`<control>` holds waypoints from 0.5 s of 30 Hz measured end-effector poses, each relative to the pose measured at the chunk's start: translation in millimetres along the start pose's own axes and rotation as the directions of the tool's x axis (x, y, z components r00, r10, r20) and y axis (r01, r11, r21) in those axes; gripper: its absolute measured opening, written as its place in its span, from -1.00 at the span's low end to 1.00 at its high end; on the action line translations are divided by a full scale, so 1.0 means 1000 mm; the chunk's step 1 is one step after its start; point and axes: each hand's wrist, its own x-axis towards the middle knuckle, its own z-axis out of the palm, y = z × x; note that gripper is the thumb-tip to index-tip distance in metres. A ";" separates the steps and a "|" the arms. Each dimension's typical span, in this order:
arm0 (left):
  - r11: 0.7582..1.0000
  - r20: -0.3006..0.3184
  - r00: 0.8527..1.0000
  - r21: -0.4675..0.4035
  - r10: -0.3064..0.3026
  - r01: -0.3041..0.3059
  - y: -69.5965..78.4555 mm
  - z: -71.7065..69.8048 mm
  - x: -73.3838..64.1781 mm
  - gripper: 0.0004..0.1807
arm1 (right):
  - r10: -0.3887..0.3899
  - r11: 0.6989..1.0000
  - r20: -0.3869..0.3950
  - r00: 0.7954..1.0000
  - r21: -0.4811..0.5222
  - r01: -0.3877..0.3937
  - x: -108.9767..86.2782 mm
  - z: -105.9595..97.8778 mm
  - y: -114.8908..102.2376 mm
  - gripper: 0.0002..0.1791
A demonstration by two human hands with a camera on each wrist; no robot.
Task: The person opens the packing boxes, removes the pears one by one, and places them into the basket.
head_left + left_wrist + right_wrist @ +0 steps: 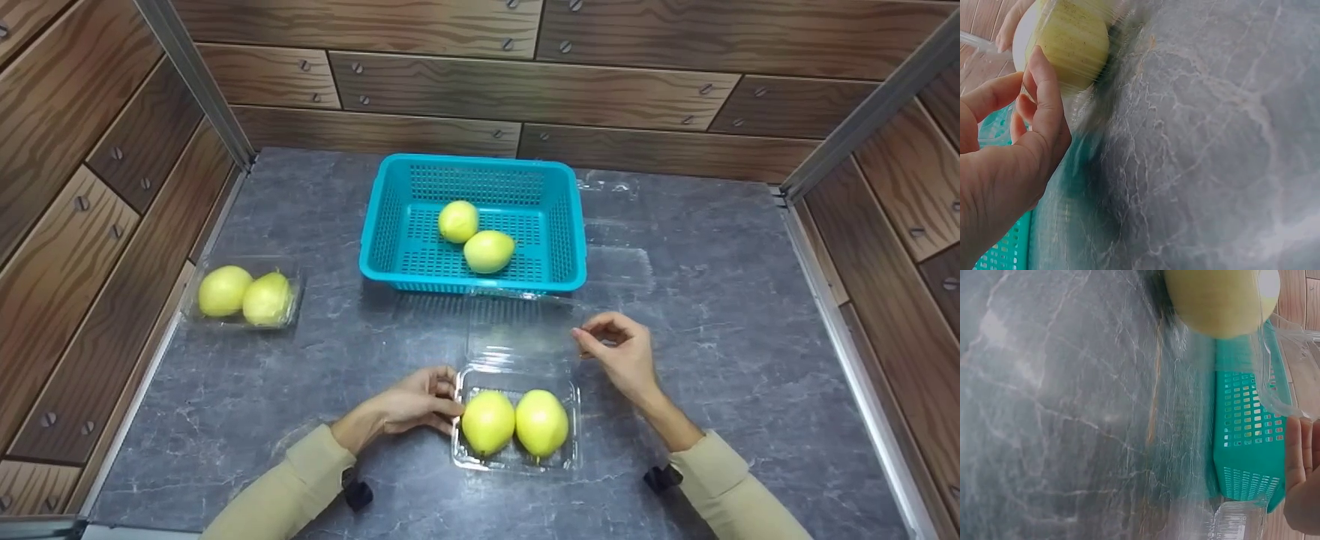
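Head | our left grip loosely holds tray, right grip pinches lid | we should probably fold evenly, clearing both pears

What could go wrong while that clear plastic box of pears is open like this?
The clear lid might bend or miss the tray, as its plastic looks thin and it stands open. The two pears inside sit side by side, so they could shift or bruise if the left hand, at the tray's edge, jolts it.
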 end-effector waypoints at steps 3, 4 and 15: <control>1.000 0.003 1.000 -0.004 0.003 -0.003 -0.001 0.001 -0.004 -0.65 | 0.046 0.999 0.015 0.999 -0.004 -0.046 0.003 0.000 0.002 -0.90; 1.000 0.004 1.000 -0.006 0.005 -0.005 -0.002 0.002 -0.005 -0.65 | 0.066 0.998 0.015 0.998 -0.002 -0.066 0.004 0.000 0.003 -0.90; 1.000 0.005 1.000 -0.023 0.012 -0.012 -0.009 0.006 -0.012 -0.66 | 0.286 0.952 0.015 0.958 0.106 -0.286 0.009 0.005 0.012 -0.77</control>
